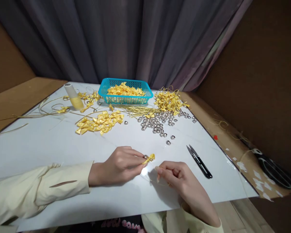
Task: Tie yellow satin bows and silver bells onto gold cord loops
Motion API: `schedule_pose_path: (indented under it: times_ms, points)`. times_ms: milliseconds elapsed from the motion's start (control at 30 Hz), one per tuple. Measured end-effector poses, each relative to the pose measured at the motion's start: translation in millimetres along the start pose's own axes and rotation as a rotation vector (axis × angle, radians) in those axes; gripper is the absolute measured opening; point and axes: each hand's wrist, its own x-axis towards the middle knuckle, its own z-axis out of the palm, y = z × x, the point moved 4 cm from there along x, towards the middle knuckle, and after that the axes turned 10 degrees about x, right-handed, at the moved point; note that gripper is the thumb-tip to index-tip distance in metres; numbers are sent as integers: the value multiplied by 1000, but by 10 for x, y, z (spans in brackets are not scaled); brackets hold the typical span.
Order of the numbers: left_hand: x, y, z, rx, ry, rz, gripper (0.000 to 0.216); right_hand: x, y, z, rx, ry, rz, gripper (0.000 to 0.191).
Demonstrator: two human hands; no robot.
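My left hand [122, 163] pinches a yellow ribbon bow [149, 158] between thumb and fingertips, just above the white tabletop. A small silver bead [145, 157] sits against the bow at those fingertips. To the right of it, my right hand [173, 176] is closed in a pinch, apart from the bow. A faint thin cord [160, 183] runs by its fingers and appears gripped there; its far end is hard to see. Black thread snips [200, 161] lie on the table to the right of my right hand, blades pointing away.
A blue basket [126, 97] full of yellow bows stands at the back. Loose bows [99, 122] lie front-left of it, near a bottle [74, 97]. Silver beads [156, 123], gold cords [140, 110] and a corded bow pile [169, 100] lie right. Scissors [271, 170] rest beyond the table's right edge.
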Motion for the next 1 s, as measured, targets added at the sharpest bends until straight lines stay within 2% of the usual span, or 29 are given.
schedule_pose_path:
  times_ms: [100,167,300,367,433,500,600,667,733,800,933,1000]
  points:
    - [-10,-23,21,-47,-17,-55,16,-27,-14,64,-78,-58,-43,35]
    - [-5,-50,23,-87,-29,-141,18,-35,-25,102,-94,-69,-68,34]
    - [-7,-165,42,-190,-144,-500,26,-9,-51,77,-8,73,-158,36]
    - [-26,-209,58,-239,-206,-650,28,10,-63,47,103,134,-205,31]
    - [-43,-235,71,-276,-238,-735,30,27,-73,27,281,163,-234,21]
    - [-57,-251,84,-307,-253,-785,32,41,-73,26,487,158,-234,31]
    - [-60,-275,91,-396,-232,-848,31,64,-47,86,728,41,-181,33]
    - [-47,-292,83,-467,-201,-879,30,81,-3,146,805,-55,-129,31]
    - [-30,-308,70,-508,-176,-906,30,99,58,200,768,-103,-93,29]
    - [-19,-318,63,-544,-165,-944,30,114,108,236,605,-83,-114,23]
    - [-11,-311,67,-603,-165,-992,28,101,87,251,176,80,-291,33]
    - [-12,-309,67,-588,-165,-986,28,77,38,238,104,147,-374,30]
